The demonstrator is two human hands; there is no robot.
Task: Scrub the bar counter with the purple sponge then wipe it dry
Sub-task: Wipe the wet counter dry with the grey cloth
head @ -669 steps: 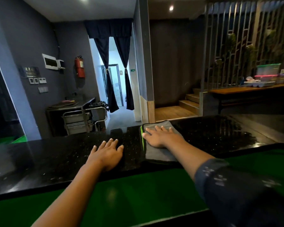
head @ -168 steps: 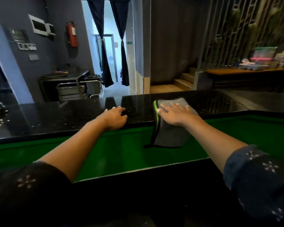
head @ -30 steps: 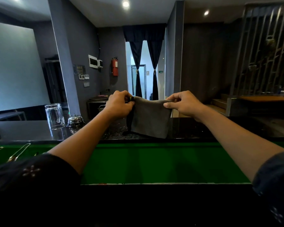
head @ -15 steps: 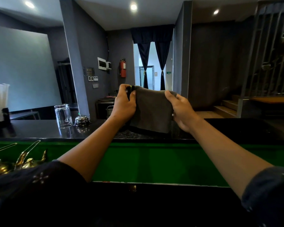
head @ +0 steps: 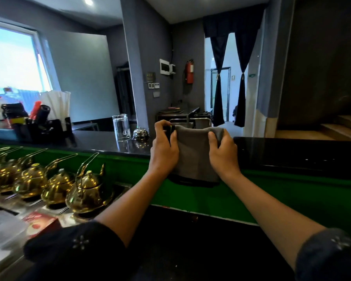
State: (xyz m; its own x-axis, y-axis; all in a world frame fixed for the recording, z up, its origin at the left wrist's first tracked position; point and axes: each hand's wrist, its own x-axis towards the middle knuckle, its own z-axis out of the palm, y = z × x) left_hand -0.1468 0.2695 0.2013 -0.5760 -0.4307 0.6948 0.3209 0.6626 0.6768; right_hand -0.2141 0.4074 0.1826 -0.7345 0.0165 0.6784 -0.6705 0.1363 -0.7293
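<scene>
Both hands have come lower and nearer the body vs half a sec ago, and the view has swung left, so a row of brass pots now shows at lower left. Left hand point(head: 164, 151) grasps the grey cloth point(head: 195, 154) at its left edge, thumb and fingers curled round a black-and-green trim at the top corner. Right hand point(head: 223, 153) grasps the cloth's right side, thumb on the near face, fingers wrapped behind. Cloth hangs folded btwn the two grips, held up in the air in front of the bench point(head: 292, 151), its lower edge over the green panel point(head: 292, 191) below the bench lip. Can't tell if it touches the bench top.

Bench is black, glossy. On it, left of the left hand: a small silver call bell point(head: 140, 133), then an upturned clear glass point(head: 121, 127) just beside it. Further left a black caddy point(head: 43, 128) w/ straws and bar tools. Below the bench, lower left, brass teapots point(head: 85, 189) stand in a row on a metal shelf, w/ a red packet point(head: 40, 222) near them. Behind: grey wall, red fire extinguisher point(head: 189, 71), dark curtains point(head: 229, 78) tied back at a doorway, steps at far right.
</scene>
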